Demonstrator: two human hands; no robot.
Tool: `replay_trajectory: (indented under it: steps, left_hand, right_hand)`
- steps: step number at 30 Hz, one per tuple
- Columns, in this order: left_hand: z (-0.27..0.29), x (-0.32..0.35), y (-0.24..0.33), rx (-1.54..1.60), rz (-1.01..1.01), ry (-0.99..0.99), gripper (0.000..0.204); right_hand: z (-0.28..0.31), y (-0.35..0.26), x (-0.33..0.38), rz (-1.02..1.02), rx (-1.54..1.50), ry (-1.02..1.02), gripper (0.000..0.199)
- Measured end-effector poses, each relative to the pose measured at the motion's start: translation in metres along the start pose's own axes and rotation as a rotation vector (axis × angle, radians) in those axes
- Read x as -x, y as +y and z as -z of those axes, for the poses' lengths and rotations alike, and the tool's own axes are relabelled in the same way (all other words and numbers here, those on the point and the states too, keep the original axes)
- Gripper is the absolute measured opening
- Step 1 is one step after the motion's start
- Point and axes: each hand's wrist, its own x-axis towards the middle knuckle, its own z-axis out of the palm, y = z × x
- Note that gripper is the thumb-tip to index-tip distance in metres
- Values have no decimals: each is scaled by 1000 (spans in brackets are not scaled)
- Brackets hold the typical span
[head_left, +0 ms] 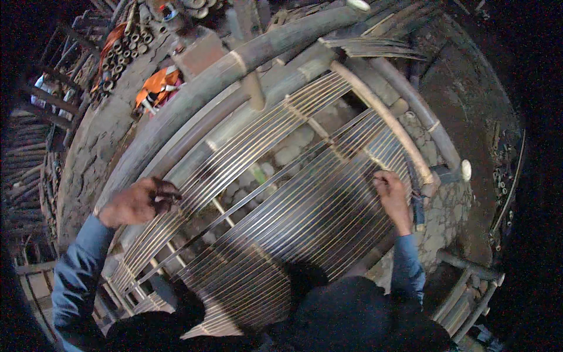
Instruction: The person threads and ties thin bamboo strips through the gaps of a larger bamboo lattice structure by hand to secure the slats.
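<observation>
Where I stood, an orange sheet (158,85) lay rumpled at ten o'clock, with pale and dark things I couldn't make out in its folds. Farther out that way were hollow bamboo tubes (123,53), heaped with their round open ends showing.

The split-bamboo slats (328,205) filled the middle, thin, narrow and faintly glossy, spread in near-parallel rows from eight o'clock to two, with a long gap splitting the spread. Through it showed a rough stone floor (287,149). A thick, smooth, grey-green bamboo pole (158,123) swept from nine to twelve o'clock beyond them; a paler pole (381,108) edged them at two. Loose strips (375,50) were bunched at one o'clock.

At nine, the left hand (141,202) was over the slats' near edge, fingers bent and blurred; I couldn't tell whether they pinched anything. Just past three, the right hand (394,196) was at the slats' far end, fingers curled inward, thumb close by, their grip equally unclear to me. A stool-like frame of round poles (463,287) stood at four.
</observation>
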Motion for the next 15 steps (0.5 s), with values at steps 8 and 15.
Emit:
replay_trajectory:
  steps: [8,15]
  left_hand:
    - [-137,80,-241,388,32,273,45]
    - [-187,-9,-297,161,-13,136,35]
  right_hand:
    - [-3,-41,91,-284,181,-74,17]
    - [15,-65,221,-368,250,7,21]
